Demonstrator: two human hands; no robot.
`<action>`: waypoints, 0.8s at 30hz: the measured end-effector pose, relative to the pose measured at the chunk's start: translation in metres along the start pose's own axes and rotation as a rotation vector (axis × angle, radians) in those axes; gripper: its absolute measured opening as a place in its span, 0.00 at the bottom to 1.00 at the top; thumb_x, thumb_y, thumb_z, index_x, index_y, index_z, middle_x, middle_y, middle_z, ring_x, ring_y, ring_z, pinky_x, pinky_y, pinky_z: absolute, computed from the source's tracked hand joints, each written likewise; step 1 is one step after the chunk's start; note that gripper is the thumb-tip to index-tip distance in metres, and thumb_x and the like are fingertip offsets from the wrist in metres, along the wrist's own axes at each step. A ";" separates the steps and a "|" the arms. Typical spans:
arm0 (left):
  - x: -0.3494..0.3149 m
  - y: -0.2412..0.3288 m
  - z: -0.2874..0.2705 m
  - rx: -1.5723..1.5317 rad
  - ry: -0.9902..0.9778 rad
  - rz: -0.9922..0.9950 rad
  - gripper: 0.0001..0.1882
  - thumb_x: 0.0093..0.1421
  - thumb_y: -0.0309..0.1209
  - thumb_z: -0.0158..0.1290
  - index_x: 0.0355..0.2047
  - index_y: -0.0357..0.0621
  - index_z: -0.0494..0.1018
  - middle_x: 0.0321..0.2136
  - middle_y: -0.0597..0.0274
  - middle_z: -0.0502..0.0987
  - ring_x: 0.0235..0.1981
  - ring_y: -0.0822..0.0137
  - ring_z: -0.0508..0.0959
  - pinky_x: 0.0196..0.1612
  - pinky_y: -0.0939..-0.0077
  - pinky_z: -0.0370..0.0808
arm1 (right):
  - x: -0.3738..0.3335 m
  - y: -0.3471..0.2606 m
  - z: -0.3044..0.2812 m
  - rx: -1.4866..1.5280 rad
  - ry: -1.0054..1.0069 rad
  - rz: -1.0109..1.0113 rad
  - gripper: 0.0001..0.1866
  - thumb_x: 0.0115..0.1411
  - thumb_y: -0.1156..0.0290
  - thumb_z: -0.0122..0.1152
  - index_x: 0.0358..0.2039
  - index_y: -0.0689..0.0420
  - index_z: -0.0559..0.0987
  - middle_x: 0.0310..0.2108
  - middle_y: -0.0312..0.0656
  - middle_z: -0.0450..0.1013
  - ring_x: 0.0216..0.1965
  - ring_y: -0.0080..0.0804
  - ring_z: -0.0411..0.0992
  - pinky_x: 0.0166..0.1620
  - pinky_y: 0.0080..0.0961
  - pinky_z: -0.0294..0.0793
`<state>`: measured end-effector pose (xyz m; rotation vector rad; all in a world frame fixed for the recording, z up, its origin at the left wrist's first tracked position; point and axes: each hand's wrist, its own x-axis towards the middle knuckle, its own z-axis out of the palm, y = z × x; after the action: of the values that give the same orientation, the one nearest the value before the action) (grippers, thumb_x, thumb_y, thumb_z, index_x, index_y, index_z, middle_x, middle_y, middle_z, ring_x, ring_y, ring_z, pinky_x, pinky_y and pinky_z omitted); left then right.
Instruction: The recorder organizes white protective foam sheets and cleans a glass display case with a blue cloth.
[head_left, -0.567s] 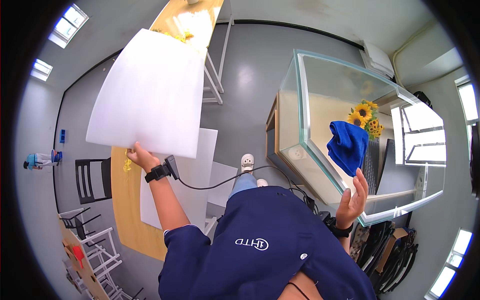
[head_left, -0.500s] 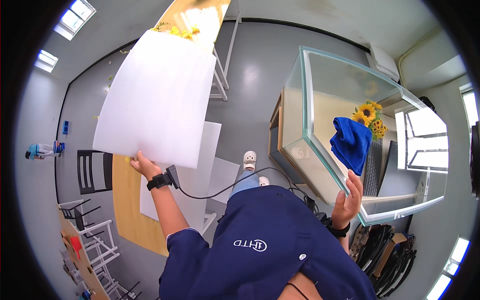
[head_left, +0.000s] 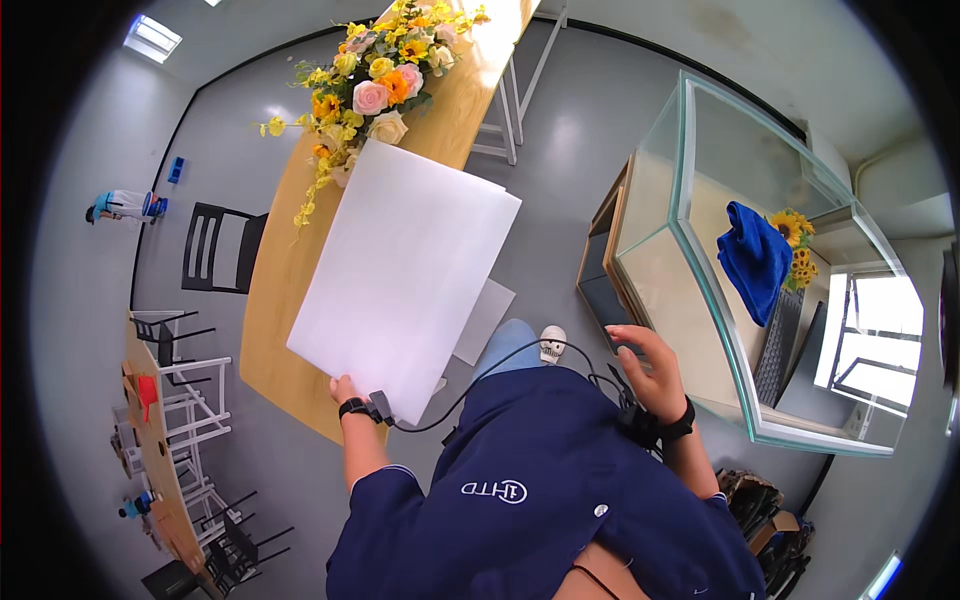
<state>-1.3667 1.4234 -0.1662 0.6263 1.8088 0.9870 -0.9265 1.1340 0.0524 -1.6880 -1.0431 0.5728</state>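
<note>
A large white sheet (head_left: 410, 260) lies over the wooden table, its far corner reaching the flower arrangement (head_left: 375, 95). My left hand (head_left: 345, 388) is closed on its near edge, the thumb on top and the other fingers hidden beneath. Part of another pale sheet (head_left: 485, 325) shows at its right side. My right hand (head_left: 650, 372) is open in the air, fingers stretched and apart, holding nothing. It is left of the glass case (head_left: 665, 270), on which a folded blue cloth (head_left: 752, 258) rests.
The wooden table (head_left: 270, 330) has a black chair (head_left: 222, 248) at its left. Sunflowers (head_left: 797, 250) and a keyboard (head_left: 778, 340) show through the glass. A cable (head_left: 470, 385) runs between my wrists. Two people are far off at the left, beside more tables and chairs.
The white sheet has come down toward the table and nearer to me with my left hand. My right hand has moved left, away from the glass case. More flowers now show.
</note>
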 end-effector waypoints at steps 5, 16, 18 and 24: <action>0.031 -0.022 -0.003 -0.035 0.022 0.002 0.27 0.47 0.21 0.44 0.50 0.36 0.53 0.43 0.46 0.65 0.38 0.53 0.71 0.38 0.56 0.69 | -0.012 -0.003 0.027 -0.017 -0.048 -0.005 0.12 0.50 0.77 0.51 0.37 0.61 0.71 0.36 0.44 0.69 0.38 0.35 0.68 0.43 0.24 0.65; 0.060 -0.045 0.024 0.003 0.187 0.094 0.10 0.48 0.25 0.48 0.31 0.30 0.68 0.25 0.56 0.73 0.24 0.67 0.71 0.30 0.75 0.69 | -0.073 -0.017 0.113 -0.022 -0.128 0.127 0.12 0.51 0.77 0.49 0.38 0.61 0.71 0.36 0.43 0.70 0.37 0.31 0.69 0.42 0.23 0.65; 0.057 -0.033 0.028 -0.019 0.145 0.096 0.10 0.48 0.26 0.49 0.30 0.30 0.68 0.26 0.53 0.73 0.26 0.64 0.73 0.31 0.74 0.69 | -0.090 -0.027 0.122 -0.027 -0.154 0.137 0.11 0.51 0.78 0.49 0.37 0.61 0.71 0.36 0.42 0.70 0.37 0.29 0.69 0.42 0.22 0.65; 0.039 0.005 0.027 0.524 0.236 -0.214 0.15 0.50 0.31 0.45 0.37 0.39 0.70 0.43 0.45 0.65 0.40 0.53 0.71 0.43 0.64 0.69 | -0.137 -0.041 0.138 -0.102 -0.152 0.174 0.12 0.50 0.76 0.50 0.37 0.59 0.72 0.35 0.44 0.70 0.37 0.34 0.69 0.42 0.24 0.65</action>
<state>-1.3591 1.4655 -0.1871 0.6281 2.3167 0.4525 -1.1185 1.0922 0.0255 -1.8602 -1.0536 0.7817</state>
